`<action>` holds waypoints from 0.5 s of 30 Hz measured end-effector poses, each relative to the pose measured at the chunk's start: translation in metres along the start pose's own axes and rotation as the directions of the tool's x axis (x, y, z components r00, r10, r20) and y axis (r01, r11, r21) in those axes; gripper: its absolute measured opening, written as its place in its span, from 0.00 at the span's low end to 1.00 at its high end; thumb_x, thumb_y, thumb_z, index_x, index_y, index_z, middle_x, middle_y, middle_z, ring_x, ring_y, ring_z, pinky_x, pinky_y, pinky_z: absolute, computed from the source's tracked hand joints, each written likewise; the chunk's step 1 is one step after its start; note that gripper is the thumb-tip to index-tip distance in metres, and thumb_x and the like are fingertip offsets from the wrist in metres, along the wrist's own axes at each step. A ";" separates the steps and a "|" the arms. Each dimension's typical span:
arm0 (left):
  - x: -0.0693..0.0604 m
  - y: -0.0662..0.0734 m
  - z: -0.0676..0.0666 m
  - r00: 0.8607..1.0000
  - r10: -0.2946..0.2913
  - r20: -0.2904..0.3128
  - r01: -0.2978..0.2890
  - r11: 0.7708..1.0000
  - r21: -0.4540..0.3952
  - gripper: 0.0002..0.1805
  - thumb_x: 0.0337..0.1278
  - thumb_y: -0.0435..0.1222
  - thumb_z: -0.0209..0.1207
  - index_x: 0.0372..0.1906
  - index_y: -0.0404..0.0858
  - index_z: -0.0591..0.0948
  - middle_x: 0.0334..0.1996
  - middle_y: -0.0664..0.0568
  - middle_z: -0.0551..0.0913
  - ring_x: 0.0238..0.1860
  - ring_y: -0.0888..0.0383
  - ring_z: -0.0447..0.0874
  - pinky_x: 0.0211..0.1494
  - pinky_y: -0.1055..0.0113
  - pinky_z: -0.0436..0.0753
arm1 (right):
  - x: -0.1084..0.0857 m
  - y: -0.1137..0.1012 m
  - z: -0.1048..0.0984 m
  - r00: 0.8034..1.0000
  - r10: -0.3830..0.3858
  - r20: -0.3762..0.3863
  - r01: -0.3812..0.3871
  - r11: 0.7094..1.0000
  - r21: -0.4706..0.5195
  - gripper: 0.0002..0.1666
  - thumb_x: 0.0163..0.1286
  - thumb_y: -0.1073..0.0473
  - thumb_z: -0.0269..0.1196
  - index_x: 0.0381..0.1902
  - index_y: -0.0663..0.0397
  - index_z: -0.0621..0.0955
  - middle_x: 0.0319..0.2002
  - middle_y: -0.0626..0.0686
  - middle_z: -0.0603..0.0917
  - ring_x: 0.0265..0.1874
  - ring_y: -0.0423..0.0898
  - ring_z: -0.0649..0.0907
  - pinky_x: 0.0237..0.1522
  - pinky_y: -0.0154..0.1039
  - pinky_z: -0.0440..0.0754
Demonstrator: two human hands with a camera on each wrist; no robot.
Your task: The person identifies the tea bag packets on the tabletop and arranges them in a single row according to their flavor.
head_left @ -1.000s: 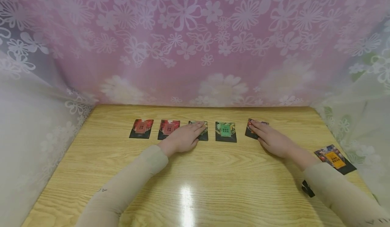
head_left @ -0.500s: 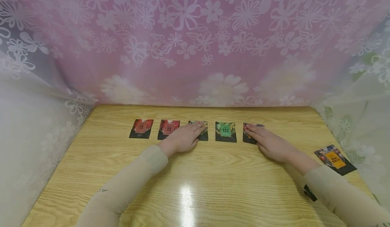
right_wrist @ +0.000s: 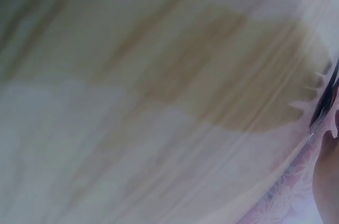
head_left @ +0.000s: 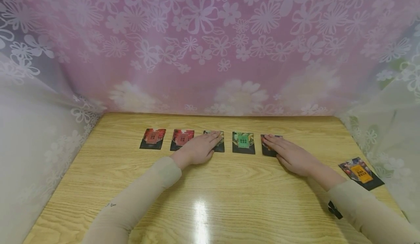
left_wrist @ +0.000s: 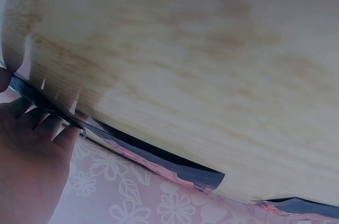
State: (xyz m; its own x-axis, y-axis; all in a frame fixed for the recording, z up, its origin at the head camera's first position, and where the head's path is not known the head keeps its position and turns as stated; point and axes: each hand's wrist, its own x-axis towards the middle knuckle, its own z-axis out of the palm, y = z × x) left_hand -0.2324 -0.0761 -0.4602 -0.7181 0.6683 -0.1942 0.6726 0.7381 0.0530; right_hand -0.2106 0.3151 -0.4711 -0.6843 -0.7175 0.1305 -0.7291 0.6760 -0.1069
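Observation:
Five flat packets lie in a row along the far side of the table. My left hand (head_left: 199, 148) rests with fingers extended on the middle packet (head_left: 219, 148), which has a black lower part and is mostly covered. At the row's right end, my right hand (head_left: 293, 156) lies with straight fingers on a dark packet (head_left: 267, 150), hiding most of its label. Between the hands is a green-labelled packet (head_left: 243, 142). Two red packets sit to the left, one (head_left: 181, 139) beside my left hand and one (head_left: 152, 138) farther out. The left wrist view shows the left fingers (left_wrist: 66, 138) against a packet edge.
An orange-labelled packet (head_left: 361, 173) lies askew near the table's right edge. A black item (head_left: 334, 210) shows partly beneath the right sleeve. Floral curtains (head_left: 223, 54) enclose the wooden table (head_left: 236, 200) at the back and both sides.
My right hand has slid the dark packet slightly left, and it now lies straighter in line with the row. The left hand has stayed in place on the middle packet.

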 end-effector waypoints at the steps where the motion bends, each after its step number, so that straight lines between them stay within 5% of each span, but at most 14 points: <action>1: 0.000 0.000 0.000 1.000 0.000 -0.002 0.000 1.000 -0.001 0.35 0.86 0.45 0.43 0.88 0.43 0.49 0.88 0.49 0.48 0.88 0.53 0.48 0.90 0.57 0.56 | 0.000 0.000 0.000 1.000 0.014 0.003 -0.014 1.000 0.003 0.37 0.81 0.63 0.57 0.84 0.54 0.63 0.82 0.61 0.66 0.79 0.63 0.68 0.83 0.53 0.65; 5: 0.000 0.000 0.001 1.000 -0.001 0.001 0.001 1.000 -0.001 0.35 0.86 0.45 0.43 0.88 0.44 0.49 0.88 0.49 0.48 0.88 0.53 0.48 0.90 0.57 0.55 | 0.000 -0.001 -0.001 0.999 0.043 0.011 -0.043 0.999 0.015 0.36 0.82 0.59 0.59 0.84 0.54 0.64 0.82 0.62 0.66 0.78 0.66 0.68 0.74 0.66 0.72; 15: 0.001 -0.001 0.002 1.000 0.000 0.004 0.000 1.000 0.011 0.35 0.87 0.45 0.42 0.88 0.44 0.48 0.88 0.50 0.47 0.88 0.53 0.47 0.90 0.57 0.55 | -0.001 0.002 -0.003 0.994 0.089 0.057 -0.091 0.996 0.027 0.36 0.83 0.59 0.58 0.83 0.55 0.64 0.82 0.63 0.64 0.79 0.68 0.68 0.75 0.68 0.71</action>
State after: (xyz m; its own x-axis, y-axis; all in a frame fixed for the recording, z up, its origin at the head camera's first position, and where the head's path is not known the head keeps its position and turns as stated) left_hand -0.2332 -0.0763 -0.4622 -0.7174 0.6678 -0.1983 0.6745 0.7371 0.0421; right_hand -0.2113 0.3174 -0.4684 -0.7460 -0.6629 0.0639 -0.6641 0.7334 -0.1451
